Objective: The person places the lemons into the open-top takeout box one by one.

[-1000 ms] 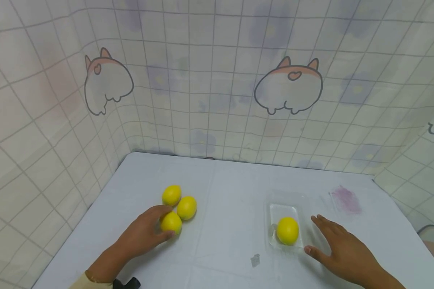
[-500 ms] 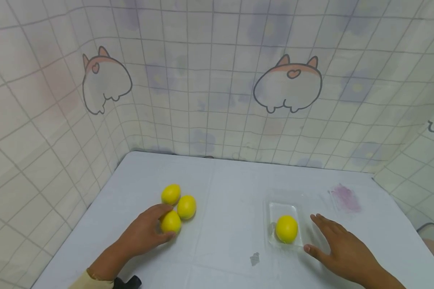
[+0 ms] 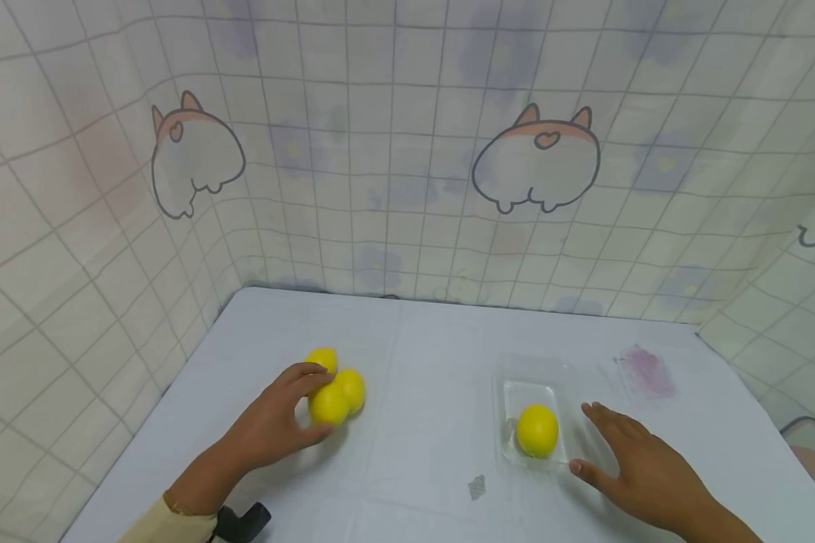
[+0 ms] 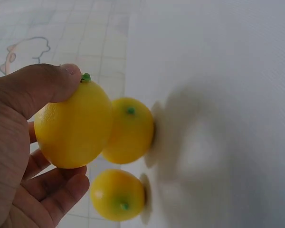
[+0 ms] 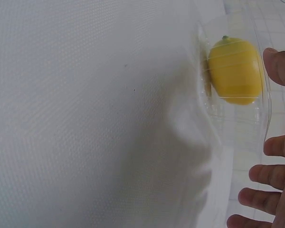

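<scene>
My left hand (image 3: 272,418) grips a yellow lemon (image 4: 73,126) with a green stem tip, thumb at the stem end and fingers below in the left wrist view. That lemon is raised off the table, its shadow apart from it. Just behind it, two more lemons sit on the table, one at the back (image 3: 322,357) and one to the right (image 3: 355,388). On the right, a clear plastic tray (image 3: 530,391) contains another lemon (image 3: 537,431). My right hand (image 3: 652,467) is beside the tray's right side, fingers spread and thumb tip close to the rim.
A white cloth covers the table (image 3: 421,452). A pink smudge (image 3: 647,372) marks it at the back right, and a small grey patch (image 3: 477,487) lies left of the tray. Grid-patterned curtains (image 3: 380,188) enclose the back and sides.
My left hand has lifted the nearest lemon and shifted it slightly up and right, so it overlaps the other two in the head view. The right hand stays put.
</scene>
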Tool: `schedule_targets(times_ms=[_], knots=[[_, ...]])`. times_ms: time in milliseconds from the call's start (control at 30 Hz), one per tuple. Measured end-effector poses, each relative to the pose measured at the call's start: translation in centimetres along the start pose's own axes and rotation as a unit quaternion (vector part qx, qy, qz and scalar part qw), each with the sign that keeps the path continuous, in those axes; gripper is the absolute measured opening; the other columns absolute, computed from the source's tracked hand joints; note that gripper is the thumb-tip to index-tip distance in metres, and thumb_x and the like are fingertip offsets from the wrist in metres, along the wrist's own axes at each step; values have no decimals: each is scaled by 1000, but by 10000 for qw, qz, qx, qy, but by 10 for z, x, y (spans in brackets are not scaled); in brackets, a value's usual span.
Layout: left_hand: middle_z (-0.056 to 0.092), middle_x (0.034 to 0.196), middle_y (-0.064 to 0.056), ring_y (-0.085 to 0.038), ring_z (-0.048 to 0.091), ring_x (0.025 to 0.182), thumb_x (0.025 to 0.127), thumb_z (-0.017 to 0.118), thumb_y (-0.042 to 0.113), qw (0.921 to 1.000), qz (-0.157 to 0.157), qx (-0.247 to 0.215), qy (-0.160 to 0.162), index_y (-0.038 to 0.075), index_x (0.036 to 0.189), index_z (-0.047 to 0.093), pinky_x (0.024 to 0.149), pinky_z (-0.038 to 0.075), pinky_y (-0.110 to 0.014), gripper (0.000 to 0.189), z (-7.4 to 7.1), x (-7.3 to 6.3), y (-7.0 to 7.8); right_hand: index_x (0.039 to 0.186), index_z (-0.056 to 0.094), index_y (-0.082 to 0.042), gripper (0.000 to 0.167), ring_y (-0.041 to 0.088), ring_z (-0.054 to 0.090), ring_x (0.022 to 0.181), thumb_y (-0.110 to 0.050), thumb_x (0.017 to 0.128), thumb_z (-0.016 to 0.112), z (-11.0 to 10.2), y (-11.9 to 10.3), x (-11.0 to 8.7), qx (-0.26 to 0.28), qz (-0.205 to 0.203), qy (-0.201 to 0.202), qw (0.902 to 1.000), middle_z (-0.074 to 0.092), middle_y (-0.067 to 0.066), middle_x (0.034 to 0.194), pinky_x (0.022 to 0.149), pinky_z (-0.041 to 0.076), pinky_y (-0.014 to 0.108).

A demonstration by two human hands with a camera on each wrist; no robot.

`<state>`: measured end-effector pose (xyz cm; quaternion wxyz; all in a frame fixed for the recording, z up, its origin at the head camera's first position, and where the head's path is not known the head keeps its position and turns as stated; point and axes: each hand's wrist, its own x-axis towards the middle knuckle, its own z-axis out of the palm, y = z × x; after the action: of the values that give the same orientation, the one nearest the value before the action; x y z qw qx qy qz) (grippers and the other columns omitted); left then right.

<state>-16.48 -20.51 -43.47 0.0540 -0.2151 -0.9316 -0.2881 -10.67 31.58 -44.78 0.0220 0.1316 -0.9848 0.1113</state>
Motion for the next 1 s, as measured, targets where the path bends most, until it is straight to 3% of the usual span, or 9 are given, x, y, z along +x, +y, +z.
schedule_targets(times_ms=[233, 500, 800, 1000], knots=[[56, 142, -1, -24, 54, 130, 77, 92, 27, 9997, 217, -66, -118, 11, 138, 63, 109, 46, -47, 70, 4, 13, 13, 154, 44, -10, 89, 43, 50, 132, -71, 90, 61, -1, -1, 0, 18, 16, 7, 10000, 47, 20, 152, 94, 48, 68], [55, 144, 3, -18, 51, 132, 78, 90, 29, 9983, 230, -329, -432, 13, 139, 63, 110, 45, -42, 69, 17, 32, 32, 154, 43, -12, 94, 43, 50, 132, -77, 88, 57, 1, -1, 1, -45, 151, -161, 9997, 47, 19, 153, 93, 49, 67], [54, 147, 2, -17, 49, 136, 80, 90, 28, 9932, 894, -577, -478, 10, 142, 59, 113, 42, -40, 72, 29, 51, 49, 153, 44, -11, 91, 41, 49, 134, -74, 89, 59, -2, -2, 1, -37, 80, -81, 9999, 47, 18, 153, 96, 48, 66], [51, 149, 4, -13, 50, 134, 82, 88, 31, 9929, 784, -526, -721, 15, 145, 57, 112, 42, -36, 72, 34, 59, 58, 153, 45, -11, 91, 41, 49, 134, -75, 89, 59, -3, -3, 1, -40, 86, -90, 9999, 47, 18, 153, 94, 49, 66]])
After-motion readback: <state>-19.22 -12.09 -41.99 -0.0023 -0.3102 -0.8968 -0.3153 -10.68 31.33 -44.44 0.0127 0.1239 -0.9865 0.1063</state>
